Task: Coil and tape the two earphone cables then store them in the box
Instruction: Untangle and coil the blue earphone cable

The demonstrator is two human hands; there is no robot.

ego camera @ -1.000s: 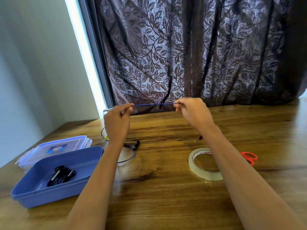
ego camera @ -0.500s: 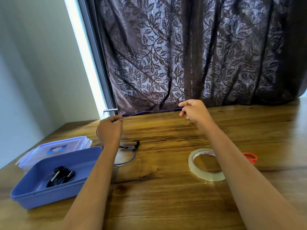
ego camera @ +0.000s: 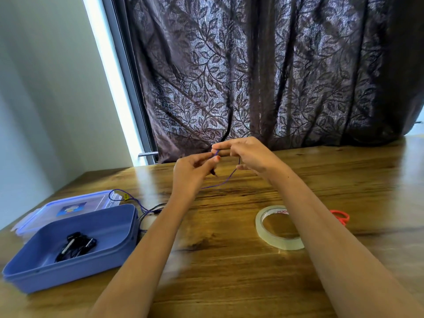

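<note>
A thin blue earphone cable (ego camera: 226,180) runs from my two raised hands down to the table and off to the left past the box. My left hand (ego camera: 191,173) pinches it near its end, close against my right hand (ego camera: 249,154), whose fingers curl round a loop of it. The rest of the cable lies by the box's right corner. A black coiled earphone (ego camera: 76,246) lies inside the open blue plastic box (ego camera: 124,239) at the front left. A roll of clear tape (ego camera: 277,228) lies flat on the wooden table right of centre.
The box's clear lid (ego camera: 68,205) lies just behind the box. Orange-handled scissors (ego camera: 341,218) show partly behind my right forearm. A dark leaf-patterned curtain (ego camera: 263,76) hangs along the table's far edge.
My hands were apart with the cable stretched between them. They have come together in the middle, and the cable now loops at my right hand's fingers.
</note>
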